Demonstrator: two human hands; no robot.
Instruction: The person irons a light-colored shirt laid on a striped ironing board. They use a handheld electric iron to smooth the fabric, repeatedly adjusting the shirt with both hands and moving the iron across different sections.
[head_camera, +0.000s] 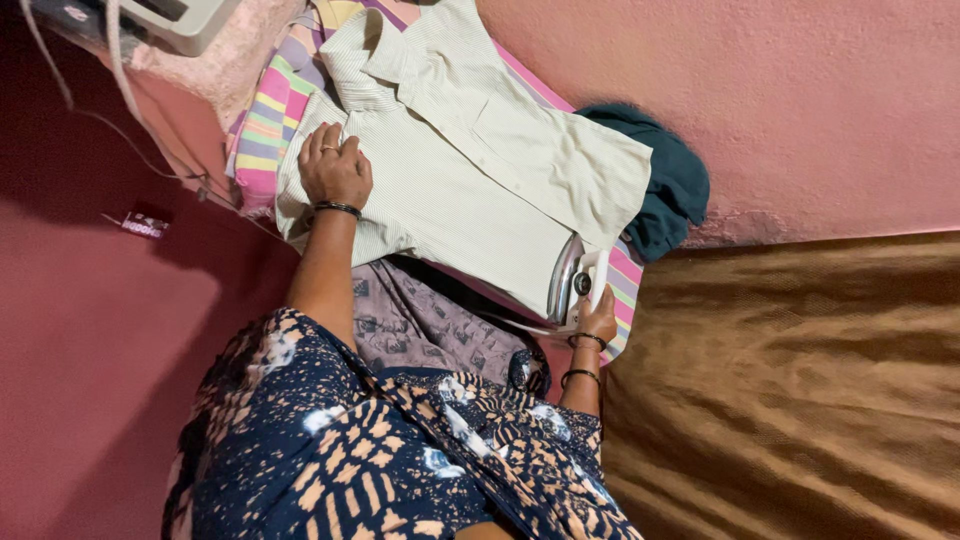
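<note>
Head view: pale striped shirt (470, 190), spread flat

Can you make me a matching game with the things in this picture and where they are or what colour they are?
Things:
1. shirt
2. iron
3. teal cloth
4. blanket

Matches:
A. brown, on the right side
B. held in the right hand
C. bunched against the pink wall
D. pale, striped, pressed flat by the left hand

Pairs: 1-D, 2-B, 3-C, 4-A
</note>
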